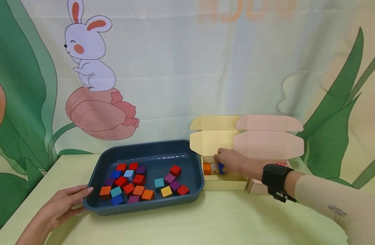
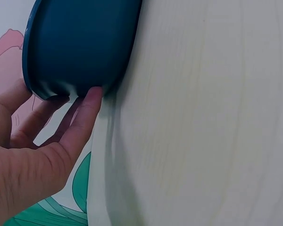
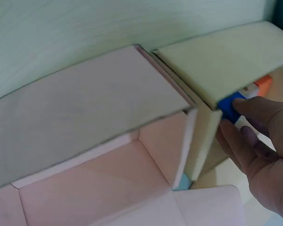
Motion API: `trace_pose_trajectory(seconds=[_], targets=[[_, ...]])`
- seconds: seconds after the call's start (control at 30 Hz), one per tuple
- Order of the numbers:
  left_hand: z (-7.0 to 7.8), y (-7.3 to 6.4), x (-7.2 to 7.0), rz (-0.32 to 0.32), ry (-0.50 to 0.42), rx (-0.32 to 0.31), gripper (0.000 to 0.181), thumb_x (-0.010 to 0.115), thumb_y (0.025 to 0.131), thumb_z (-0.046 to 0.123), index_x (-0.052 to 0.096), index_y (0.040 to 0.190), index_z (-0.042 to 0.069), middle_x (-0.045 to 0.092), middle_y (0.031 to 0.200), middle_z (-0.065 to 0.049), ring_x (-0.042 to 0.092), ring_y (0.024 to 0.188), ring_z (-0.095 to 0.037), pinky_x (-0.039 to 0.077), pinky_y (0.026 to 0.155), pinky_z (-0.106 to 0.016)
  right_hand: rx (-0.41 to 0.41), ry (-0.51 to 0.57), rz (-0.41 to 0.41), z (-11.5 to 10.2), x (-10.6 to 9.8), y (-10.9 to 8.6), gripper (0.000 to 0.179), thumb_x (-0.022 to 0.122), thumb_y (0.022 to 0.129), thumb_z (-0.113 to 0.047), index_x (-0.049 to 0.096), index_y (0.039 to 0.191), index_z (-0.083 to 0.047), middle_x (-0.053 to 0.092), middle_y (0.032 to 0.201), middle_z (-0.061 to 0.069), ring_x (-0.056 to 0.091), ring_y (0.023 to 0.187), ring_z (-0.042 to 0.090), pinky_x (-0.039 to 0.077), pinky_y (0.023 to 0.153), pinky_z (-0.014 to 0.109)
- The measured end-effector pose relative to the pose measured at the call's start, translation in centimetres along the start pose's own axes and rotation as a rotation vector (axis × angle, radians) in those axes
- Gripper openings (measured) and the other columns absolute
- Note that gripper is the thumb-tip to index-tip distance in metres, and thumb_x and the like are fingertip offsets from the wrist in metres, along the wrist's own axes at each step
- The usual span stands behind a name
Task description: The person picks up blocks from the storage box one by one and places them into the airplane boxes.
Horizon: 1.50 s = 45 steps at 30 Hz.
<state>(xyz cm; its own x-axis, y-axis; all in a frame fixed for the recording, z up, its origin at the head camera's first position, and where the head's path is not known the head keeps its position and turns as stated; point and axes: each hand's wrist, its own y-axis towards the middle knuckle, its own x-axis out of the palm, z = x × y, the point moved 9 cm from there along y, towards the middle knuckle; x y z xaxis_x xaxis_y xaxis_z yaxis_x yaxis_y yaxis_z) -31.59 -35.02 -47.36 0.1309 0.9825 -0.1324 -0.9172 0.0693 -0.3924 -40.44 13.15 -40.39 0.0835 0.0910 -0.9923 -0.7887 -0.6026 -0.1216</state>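
Observation:
At the left end of a dark blue tray (image 1: 144, 204), my left hand (image 1: 66, 200) holds the corner, fingertips at the rim and lower edge. Its fingers (image 2: 87, 113) touch the tray's end wall in the left wrist view. Over on the right, my right hand (image 1: 231, 160) pinches a blue cube (image 3: 231, 107) between thumb and fingers, inside the open yellow cardboard box (image 1: 224, 185). An orange cube (image 1: 207, 169) sits at the left in that box, with a pale patterned piece (image 1: 215, 168) between it and the blue cube.
Red, orange, purple, blue, teal and yellow cubes (image 1: 139, 190) lie in the tray's left and middle parts. A pink cardboard box (image 3: 85, 117) with raised lid stands right beside the yellow one. A printed cloth (image 1: 175, 68) hangs behind the table (image 1: 175, 228).

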Motion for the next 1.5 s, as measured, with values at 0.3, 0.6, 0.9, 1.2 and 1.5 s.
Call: trace_pose_trajectory(seconds=[0.3, 0.6, 0.9, 1.2, 1.5], targets=[[-0.2, 0.0, -0.2, 0.007, 0.002, -0.011, 0.083, 0.064, 0.102, 0.034, 0.020, 0.156, -0.012, 0.057, 0.132, -0.009, 0.066, 0.099, -0.010, 0.060, 0.090, -0.038, 0.015, 0.039, 0.049, 0.2, 1.2, -0.2, 0.017, 0.079, 0.087, -0.002, 0.065, 0.095, -0.008, 0.057, 0.088, 0.006, 0.059, 0.078, 0.021, 0.056, 0.067, 0.032], [-0.3, 0.0, -0.2, 0.012, 0.006, -0.023, 0.085, 0.064, 0.102, 0.036, 0.018, 0.157, -0.011, 0.047, 0.146, -0.022, 0.066, 0.100, -0.009, 0.060, 0.090, -0.039, 0.020, 0.057, 0.045, 0.1, 0.6, -0.4, 0.014, 0.080, 0.088, -0.006, 0.068, 0.095, -0.008, 0.060, 0.087, 0.004, 0.061, 0.080, 0.020, 0.057, 0.069, 0.032], [-0.2, 0.0, -0.1, 0.001, -0.004, -0.013, 0.083, 0.063, 0.102, 0.035, 0.020, 0.156, -0.012, 0.051, 0.141, -0.019, 0.066, 0.100, -0.010, 0.060, 0.090, -0.038, -0.071, 0.088, 0.045, -2.1, -4.3, 1.6, 0.019, 0.078, 0.089, -0.007, 0.071, 0.106, -0.005, 0.069, 0.099, 0.011, 0.064, 0.089, 0.026, 0.058, 0.077, 0.033], [-0.2, 0.1, -0.1, 0.007, -0.011, -0.007, 0.081, 0.065, 0.101, 0.033, 0.025, 0.155, -0.011, 0.056, 0.133, -0.009, 0.066, 0.099, -0.010, 0.061, 0.089, -0.038, -0.121, 0.143, -0.009, -8.0, -6.3, 7.9, 0.020, 0.075, 0.093, -0.013, 0.072, 0.112, -0.010, 0.072, 0.108, 0.005, 0.063, 0.096, 0.019, 0.057, 0.086, 0.026], [-0.2, 0.0, 0.2, 0.004, -0.040, 0.007, 0.076, 0.066, 0.101, 0.031, 0.030, 0.154, -0.010, 0.058, 0.127, 0.000, 0.067, 0.099, -0.010, 0.061, 0.088, -0.036, -0.226, 0.211, -0.016, -15.3, -6.0, 14.8, 0.023, 0.074, 0.095, -0.018, 0.071, 0.117, -0.013, 0.070, 0.108, -0.001, 0.061, 0.100, 0.013, 0.053, 0.083, 0.018]])
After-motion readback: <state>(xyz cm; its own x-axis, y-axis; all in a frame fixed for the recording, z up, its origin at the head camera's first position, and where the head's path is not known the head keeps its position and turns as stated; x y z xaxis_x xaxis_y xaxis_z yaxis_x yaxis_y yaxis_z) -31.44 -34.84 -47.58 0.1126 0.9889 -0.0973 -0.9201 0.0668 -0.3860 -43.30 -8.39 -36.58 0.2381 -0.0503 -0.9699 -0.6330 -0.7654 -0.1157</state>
